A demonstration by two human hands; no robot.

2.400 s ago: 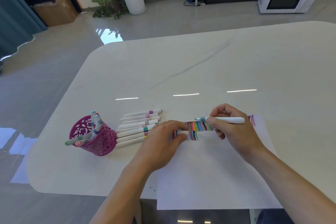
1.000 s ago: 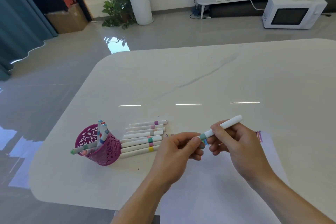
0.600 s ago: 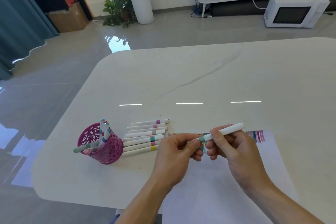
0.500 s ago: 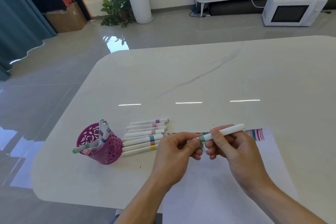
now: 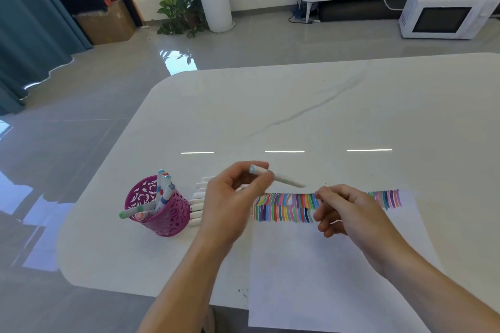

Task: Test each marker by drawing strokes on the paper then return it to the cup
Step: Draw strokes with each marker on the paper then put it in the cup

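My left hand (image 5: 230, 200) is shut on a white marker (image 5: 281, 178) with a teal cap end. It holds the marker above the table, between the cup and the paper; the barrel is blurred. My right hand (image 5: 349, 213) hovers over the coloured strokes (image 5: 284, 208) at the top of the white paper (image 5: 324, 265), fingers loosely curled, nothing in it. The purple perforated cup (image 5: 162, 211) stands left of my left hand with several markers in it. A row of white markers (image 5: 197, 207) lies beside the cup, mostly hidden by my left hand.
The white marble table (image 5: 297, 116) ends in a rounded corner near the cup, and the paper overhangs its near edge. Beyond the table on the floor are a potted plant (image 5: 186, 8), a white microwave (image 5: 443, 12) and a cardboard box (image 5: 105, 21).
The marker has passed from my right hand to my left, which has swung it left toward the cup. My right hand has let go and dropped over the strokes.
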